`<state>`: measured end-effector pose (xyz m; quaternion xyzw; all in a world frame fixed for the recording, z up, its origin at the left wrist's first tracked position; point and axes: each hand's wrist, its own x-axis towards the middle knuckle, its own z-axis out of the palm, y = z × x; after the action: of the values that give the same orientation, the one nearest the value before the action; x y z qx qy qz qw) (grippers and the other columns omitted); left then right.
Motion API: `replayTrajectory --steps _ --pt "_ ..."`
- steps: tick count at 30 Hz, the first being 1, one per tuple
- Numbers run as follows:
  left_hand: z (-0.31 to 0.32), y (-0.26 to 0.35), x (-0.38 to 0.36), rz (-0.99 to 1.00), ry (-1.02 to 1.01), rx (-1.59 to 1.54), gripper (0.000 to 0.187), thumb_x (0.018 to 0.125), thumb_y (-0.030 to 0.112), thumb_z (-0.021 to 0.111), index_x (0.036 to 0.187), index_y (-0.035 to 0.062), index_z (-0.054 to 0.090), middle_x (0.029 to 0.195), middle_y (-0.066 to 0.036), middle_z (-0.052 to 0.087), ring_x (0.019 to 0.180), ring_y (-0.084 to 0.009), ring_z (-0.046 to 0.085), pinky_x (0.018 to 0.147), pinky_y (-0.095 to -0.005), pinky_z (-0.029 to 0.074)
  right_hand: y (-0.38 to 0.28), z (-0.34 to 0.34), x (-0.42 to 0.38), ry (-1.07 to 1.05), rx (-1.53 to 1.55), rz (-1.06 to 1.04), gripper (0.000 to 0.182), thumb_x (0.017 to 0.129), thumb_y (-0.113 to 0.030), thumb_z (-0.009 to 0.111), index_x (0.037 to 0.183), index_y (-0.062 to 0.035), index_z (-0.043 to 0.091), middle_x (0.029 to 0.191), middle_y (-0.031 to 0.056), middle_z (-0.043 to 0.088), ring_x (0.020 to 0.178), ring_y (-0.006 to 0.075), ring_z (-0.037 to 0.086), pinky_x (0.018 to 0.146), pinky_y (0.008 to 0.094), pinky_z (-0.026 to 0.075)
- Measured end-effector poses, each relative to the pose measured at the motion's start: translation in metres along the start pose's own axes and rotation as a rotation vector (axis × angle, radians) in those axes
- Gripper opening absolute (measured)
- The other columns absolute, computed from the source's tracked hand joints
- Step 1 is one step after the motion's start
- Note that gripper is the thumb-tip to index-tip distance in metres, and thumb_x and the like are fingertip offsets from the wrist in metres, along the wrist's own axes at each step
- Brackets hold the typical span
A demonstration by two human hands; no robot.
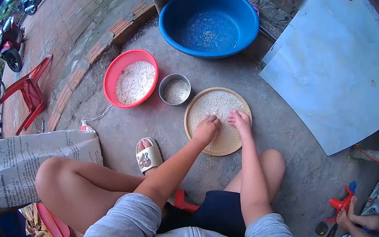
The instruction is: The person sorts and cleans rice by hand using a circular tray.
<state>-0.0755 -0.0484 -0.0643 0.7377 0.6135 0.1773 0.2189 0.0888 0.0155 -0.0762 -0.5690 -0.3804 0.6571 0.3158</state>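
A round woven tray (227,147) lies on the concrete floor, its upper part spread with pale grains (215,101) that look like rice. My left hand (207,127) is over the tray's middle, closed with its fingers curled downward. To its right, my right hand (240,122) is above the tray's right side, its fingers bent and pressed together. Whatever either hand pinches is hidden or too small to make out. Left of the tray stands a metal bowl (174,89) partly filled with grain. Beside that is a red-pink basin (109,80) holding a whitish grain heap.
A large blue basin (170,40) with scattered grains stands beyond the tray. A pale sheet (337,70) leans at the right. A printed sack (37,166) and a red chair (30,89) are at left. Another person's feet (345,216) show at lower right.
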Motion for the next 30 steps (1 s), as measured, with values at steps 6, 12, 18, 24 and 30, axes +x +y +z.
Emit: replayTrajectory --steps 6,12,18,24,30 --pt "-0.029 0.009 0.018 -0.125 0.24 -0.351 0.011 0.069 0.005 0.062 0.08 0.0033 0.065 0.077 -0.012 0.063 0.069 -0.0288 0.062 0.066 -0.0341 0.05 -0.022 0.017 -0.017 -0.217 0.307 0.383 0.038 0.095 -0.03 0.037 0.109 -0.0006 0.055 0.096 0.0121 0.062 0.081 0.0203 0.061 0.074 0.0342 0.052" --pt "-0.058 0.054 0.04 -0.064 0.125 -0.397 0.024 0.072 0.01 0.064 0.095 0.0052 0.064 0.094 -0.015 0.061 0.087 -0.0311 0.059 0.079 -0.0368 0.048 -0.015 0.01 -0.011 -0.315 0.688 0.326 0.035 0.091 -0.023 0.036 0.106 0.002 0.055 0.095 0.0095 0.062 0.085 0.0185 0.059 0.081 0.0332 0.05" --pt "-0.041 0.037 0.033 -0.079 0.196 -0.103 0.04 0.072 0.012 0.064 0.111 0.0086 0.056 0.119 -0.015 0.052 0.108 -0.0353 0.048 0.092 -0.0419 0.04 -0.013 -0.018 -0.001 -0.029 0.809 0.206 0.035 0.085 -0.02 0.04 0.098 0.0084 0.054 0.087 0.0156 0.062 0.08 0.0234 0.061 0.075 0.0329 0.053" --pt "-0.013 0.007 0.007 -0.036 0.156 -0.083 0.024 0.072 0.009 0.061 0.095 0.0044 0.061 0.102 -0.016 0.057 0.09 -0.0323 0.055 0.079 -0.0403 0.046 -0.017 -0.015 -0.004 0.021 0.712 0.202 0.035 0.085 -0.019 0.04 0.101 0.0096 0.053 0.091 0.0195 0.061 0.084 0.0267 0.062 0.081 0.0353 0.052" --pt "-0.024 0.001 0.022 -0.241 0.262 -0.327 0.006 0.072 0.004 0.062 0.077 0.002 0.065 0.07 -0.014 0.062 0.066 -0.0264 0.063 0.062 -0.0337 0.05 -0.009 -0.008 -0.002 -0.094 0.605 0.312 0.038 0.09 -0.021 0.035 0.103 0.01 0.053 0.096 0.0211 0.06 0.089 0.0285 0.061 0.085 0.037 0.05"
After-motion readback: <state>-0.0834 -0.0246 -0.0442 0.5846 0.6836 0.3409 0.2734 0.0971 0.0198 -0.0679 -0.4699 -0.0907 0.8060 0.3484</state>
